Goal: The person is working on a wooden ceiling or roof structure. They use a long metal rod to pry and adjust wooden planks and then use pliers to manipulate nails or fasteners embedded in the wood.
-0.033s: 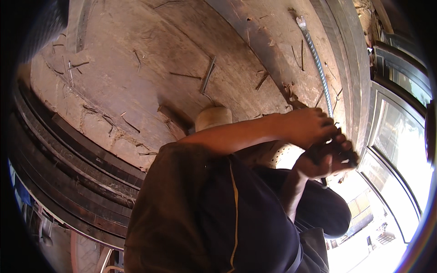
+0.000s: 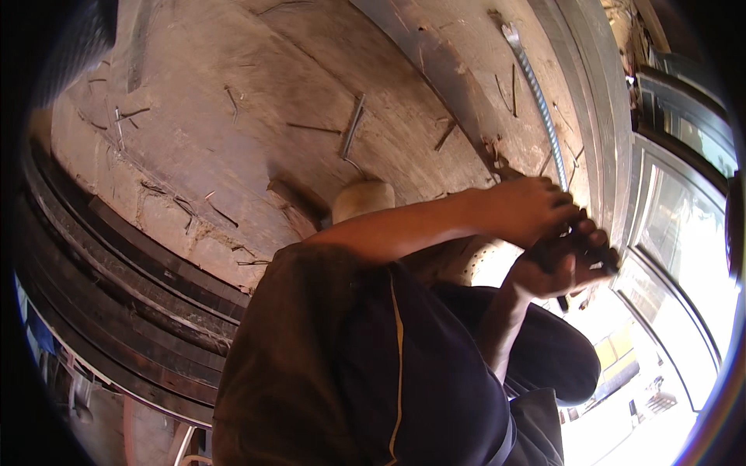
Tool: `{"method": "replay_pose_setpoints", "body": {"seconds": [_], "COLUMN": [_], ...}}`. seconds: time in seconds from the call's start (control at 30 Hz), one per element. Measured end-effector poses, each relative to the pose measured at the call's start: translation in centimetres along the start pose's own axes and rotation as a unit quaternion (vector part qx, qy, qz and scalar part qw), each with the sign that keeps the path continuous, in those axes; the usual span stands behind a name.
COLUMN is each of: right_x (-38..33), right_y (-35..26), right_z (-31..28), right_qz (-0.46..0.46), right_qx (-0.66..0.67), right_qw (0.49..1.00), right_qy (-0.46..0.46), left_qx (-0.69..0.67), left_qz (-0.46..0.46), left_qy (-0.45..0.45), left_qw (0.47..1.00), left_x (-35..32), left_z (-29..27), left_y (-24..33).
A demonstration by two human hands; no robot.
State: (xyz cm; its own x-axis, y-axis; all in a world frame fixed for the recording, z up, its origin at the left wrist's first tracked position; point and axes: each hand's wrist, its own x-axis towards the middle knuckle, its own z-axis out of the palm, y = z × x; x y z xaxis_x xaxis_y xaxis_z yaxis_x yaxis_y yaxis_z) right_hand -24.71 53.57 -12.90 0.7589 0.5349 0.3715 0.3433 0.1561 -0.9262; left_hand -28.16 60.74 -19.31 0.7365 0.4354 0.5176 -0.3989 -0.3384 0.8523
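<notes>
Both hands, left hand [image 2: 528, 210] above right hand [image 2: 556, 268], close their fingers around a dark tool [image 2: 594, 252] beside a ribbed rod [image 2: 536, 101]

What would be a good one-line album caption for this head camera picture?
Both hands, left hand above right hand, grip a dark tool beside a ribbed steel bar on a rough wooden board.

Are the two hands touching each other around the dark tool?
Touching: the head view shows the left hand lying over the right hand, both closed on the dark tool.

Rough matt wooden board [image 2: 272, 93], ribbed metal rod [image 2: 536, 93]
</notes>
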Motion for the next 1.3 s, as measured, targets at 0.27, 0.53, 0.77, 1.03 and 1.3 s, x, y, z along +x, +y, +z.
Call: {"method": "replay_pose_setpoints", "body": {"seconds": [0.27, 0.53, 0.77, 1.03, 1.3], "right_x": [-1.5, -1.0, 0.1, 0.3, -1.7], "right_y": [-0.9, -2.7, -4.9, -4.1, -4.5], "right_z": [-2.0, -0.9, 2.1, 2.1, 0.2], "right_qz": [0.044, 0.044, 0.053, 0.07, 0.121], "right_qx": [-0.022, -0.13, -0.261, -0.221, -0.182], "right_qw": [0.991, 0.989, 0.964, 0.972, 0.974], "right_qy": [0.121, 0.049, 0.019, 0.022, 0.059], "left_qx": [0.077, 0.049, -0.041, 0.04, 0.07], "left_qz": [0.019, -0.037, -0.075, -0.067, -0.049], "left_qy": [-0.039, -0.061, -0.056, -0.138, -0.187], "left_qw": [0.996, 0.996, 0.995, 0.987, 0.979], "left_x": [-0.3, -0.6, -0.1, 1.4, 0.5], "left_z": [1.8, 0.1, -2.1, -3.5, -2.2], "left_y": [0.2, 2.3, 2.5, 1.6, 1.6]}}
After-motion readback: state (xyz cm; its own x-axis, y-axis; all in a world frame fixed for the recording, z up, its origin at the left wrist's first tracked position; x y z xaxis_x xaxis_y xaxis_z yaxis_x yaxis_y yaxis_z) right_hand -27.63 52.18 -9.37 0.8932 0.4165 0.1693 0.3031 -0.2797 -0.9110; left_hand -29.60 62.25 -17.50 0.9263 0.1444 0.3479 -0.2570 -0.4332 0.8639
